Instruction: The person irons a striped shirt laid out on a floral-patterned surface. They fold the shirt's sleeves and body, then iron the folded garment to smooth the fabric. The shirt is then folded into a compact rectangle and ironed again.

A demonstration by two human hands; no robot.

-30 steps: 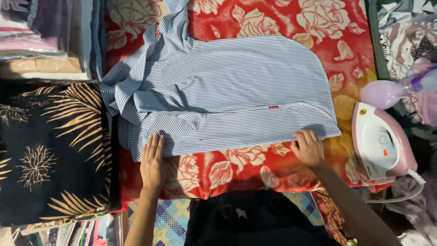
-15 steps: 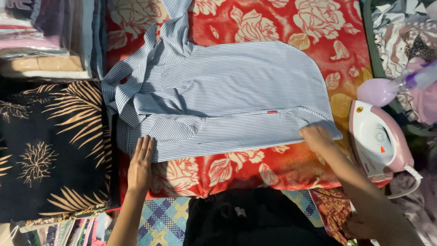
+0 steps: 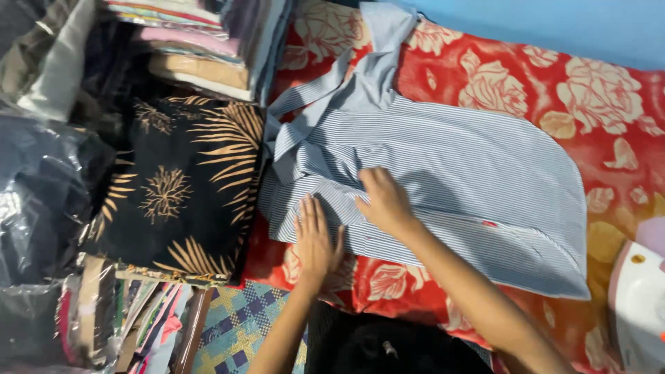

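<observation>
the blue-and-white striped shirt [image 3: 443, 187] lay spread on a red cloth with cream roses [image 3: 554, 97], its collar and a sleeve bunched toward the upper left and its lower hem running out to the right. the left hand [image 3: 315, 235] lay flat, fingers straight and together, palm down on the near edge of the shirt, gripping nothing. the right hand [image 3: 384, 201] rested just beside it, a little farther up, fingers curled loosely onto the striped fabric at a fold; whether its grip had pinched any cloth could not be told. the two hands were close, not touching.

left of the shirt lay a folded black fabric with tan palm leaves [image 3: 180, 187], touching the shirt's edge. above it stood a stack of folded clothes [image 3: 201, 48] in pale colours. clear plastic bags [image 3: 41, 201] at the far left held more folded garments, contents blurred. a pink and white iron [image 3: 641, 305] sat at the right edge, well apart from both hands. a patterned mat in blue and yellow [image 3: 242, 332] showed below.
</observation>
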